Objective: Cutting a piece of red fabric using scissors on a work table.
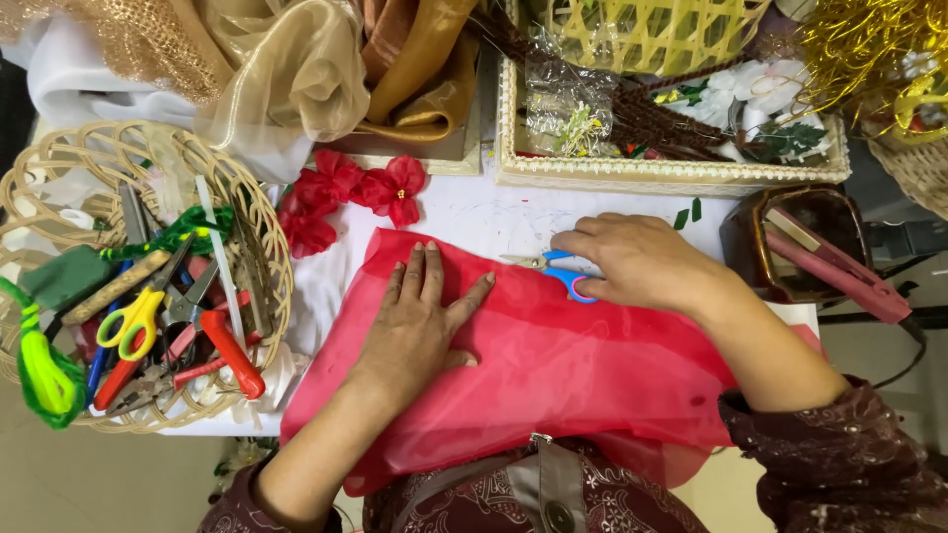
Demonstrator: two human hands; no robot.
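Note:
A sheet of sheer red fabric lies spread over the white table and hangs toward my lap. My left hand rests flat on it, palm down, fingers apart, pressing near its upper left part. My right hand sits at the fabric's top edge, fingers curled over small scissors with blue handles; the short blades point left. Several red fabric flowers lie just beyond the fabric's top left corner.
A round wicker basket at the left holds yellow-handled scissors, pliers, red-handled tools and green cord. A rectangular woven tray with white flowers and trims stands at the back. Gold and white cloth is piled at the back left. A brown dish stands right.

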